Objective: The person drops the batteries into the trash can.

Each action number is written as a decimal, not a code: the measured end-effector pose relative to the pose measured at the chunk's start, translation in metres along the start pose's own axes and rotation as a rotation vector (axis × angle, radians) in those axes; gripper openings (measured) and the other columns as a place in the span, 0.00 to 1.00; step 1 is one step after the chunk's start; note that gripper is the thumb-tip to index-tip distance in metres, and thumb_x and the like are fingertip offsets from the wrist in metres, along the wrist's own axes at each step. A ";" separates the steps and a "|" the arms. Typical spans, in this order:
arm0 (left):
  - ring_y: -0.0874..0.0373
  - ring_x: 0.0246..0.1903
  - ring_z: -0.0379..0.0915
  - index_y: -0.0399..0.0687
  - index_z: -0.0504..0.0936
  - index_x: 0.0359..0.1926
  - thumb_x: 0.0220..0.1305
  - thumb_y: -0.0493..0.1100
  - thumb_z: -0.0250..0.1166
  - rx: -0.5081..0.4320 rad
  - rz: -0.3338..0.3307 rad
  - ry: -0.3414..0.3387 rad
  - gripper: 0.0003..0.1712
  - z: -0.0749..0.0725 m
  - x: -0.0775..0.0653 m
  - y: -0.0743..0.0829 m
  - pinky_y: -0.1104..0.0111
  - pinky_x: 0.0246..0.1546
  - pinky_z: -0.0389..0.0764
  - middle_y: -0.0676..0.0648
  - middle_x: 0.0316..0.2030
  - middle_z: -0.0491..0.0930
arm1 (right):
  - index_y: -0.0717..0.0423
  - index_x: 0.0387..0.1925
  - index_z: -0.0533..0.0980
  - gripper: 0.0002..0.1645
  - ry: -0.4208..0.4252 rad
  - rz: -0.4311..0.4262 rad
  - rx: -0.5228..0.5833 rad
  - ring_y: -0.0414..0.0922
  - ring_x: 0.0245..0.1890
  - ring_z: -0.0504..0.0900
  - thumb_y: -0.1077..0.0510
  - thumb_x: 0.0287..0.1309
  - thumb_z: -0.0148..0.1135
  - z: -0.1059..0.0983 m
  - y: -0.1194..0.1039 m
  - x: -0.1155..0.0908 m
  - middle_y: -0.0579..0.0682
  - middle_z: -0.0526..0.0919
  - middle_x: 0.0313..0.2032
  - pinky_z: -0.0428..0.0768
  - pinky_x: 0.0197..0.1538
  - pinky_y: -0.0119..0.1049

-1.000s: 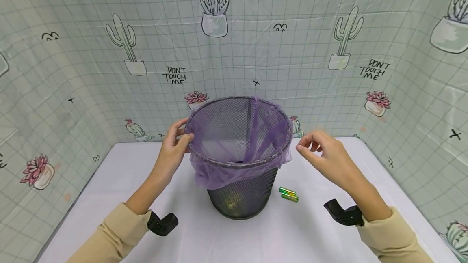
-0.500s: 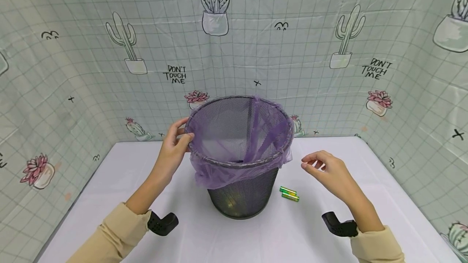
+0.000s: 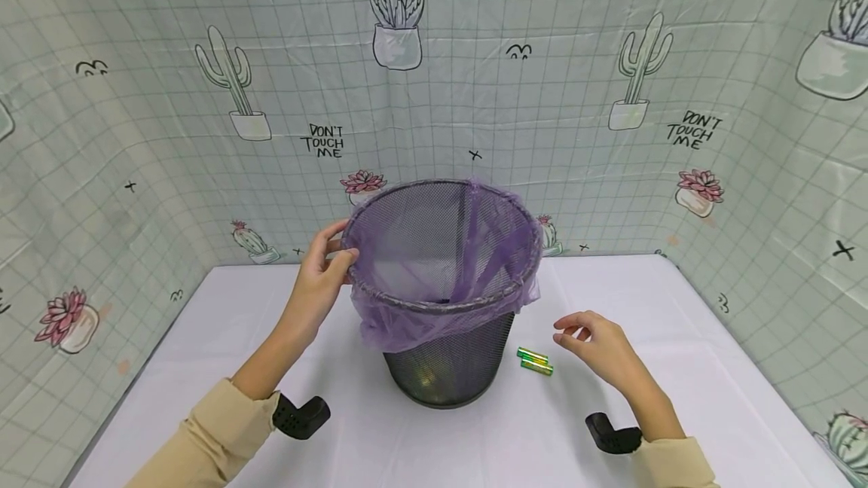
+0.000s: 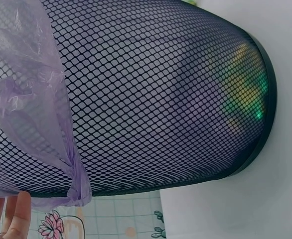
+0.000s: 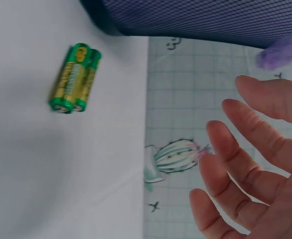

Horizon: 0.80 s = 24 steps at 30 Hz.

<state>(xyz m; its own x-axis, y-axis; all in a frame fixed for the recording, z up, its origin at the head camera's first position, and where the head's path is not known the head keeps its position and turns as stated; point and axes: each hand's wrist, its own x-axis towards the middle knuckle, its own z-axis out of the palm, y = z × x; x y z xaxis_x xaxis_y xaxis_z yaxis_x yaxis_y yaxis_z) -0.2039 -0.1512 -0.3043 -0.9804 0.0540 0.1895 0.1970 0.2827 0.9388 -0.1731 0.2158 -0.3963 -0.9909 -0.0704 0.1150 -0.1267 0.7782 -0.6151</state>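
A black mesh wastebasket point(image 3: 450, 367) stands on the table, lined with a thin purple bin bag point(image 3: 407, 326) folded over its rim. My left hand point(image 3: 324, 266) grips the rim on the left side, thumb at the inner edge and fingers outside. To the right of the basket lie two green and gold batteries point(image 3: 536, 367), side by side; their printed labels show in the right wrist view point(image 5: 71, 82). Just right of them and above the table hovers my right hand point(image 3: 597, 345), its fingers loosely bent and holding nothing. Through the mesh, blurred green and yellow things point(image 4: 245, 92) show at the basket's bottom.
The white table point(image 3: 271, 428) reaches to a patterned cloth backdrop point(image 3: 570, 172) with cactus drawings, which rises behind and on both sides. A black wrist mount point(image 3: 301, 418) sits at the left cuff, another black mount point(image 3: 612, 435) at the right one.
My right hand has come down from beside the basket's rim toward the table, nearer the two batteries. The left hand, the basket and the batteries have stayed in place.
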 end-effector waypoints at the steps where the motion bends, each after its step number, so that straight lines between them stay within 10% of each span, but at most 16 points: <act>1: 0.60 0.43 0.68 0.53 0.57 0.69 0.68 0.42 0.48 0.002 0.000 0.002 0.29 0.000 0.000 0.000 0.74 0.41 0.73 0.41 0.56 0.67 | 0.60 0.41 0.80 0.14 -0.010 0.012 0.003 0.44 0.34 0.72 0.56 0.55 0.62 0.002 0.002 0.000 0.51 0.79 0.35 0.69 0.31 0.33; 24: 0.59 0.43 0.68 0.53 0.57 0.69 0.67 0.41 0.48 -0.003 0.000 -0.001 0.29 0.000 0.000 0.000 0.75 0.41 0.73 0.41 0.56 0.67 | 0.64 0.39 0.79 0.14 -0.171 0.203 0.022 0.44 0.32 0.74 0.58 0.52 0.62 0.043 0.037 0.000 0.52 0.80 0.33 0.73 0.32 0.36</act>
<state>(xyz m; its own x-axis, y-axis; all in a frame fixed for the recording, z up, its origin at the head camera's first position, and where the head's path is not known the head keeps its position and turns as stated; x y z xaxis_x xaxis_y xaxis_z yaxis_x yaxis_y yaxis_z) -0.2037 -0.1514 -0.3042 -0.9804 0.0548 0.1893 0.1970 0.2797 0.9397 -0.1796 0.2179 -0.4524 -0.9892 -0.0200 -0.1453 0.0768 0.7734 -0.6293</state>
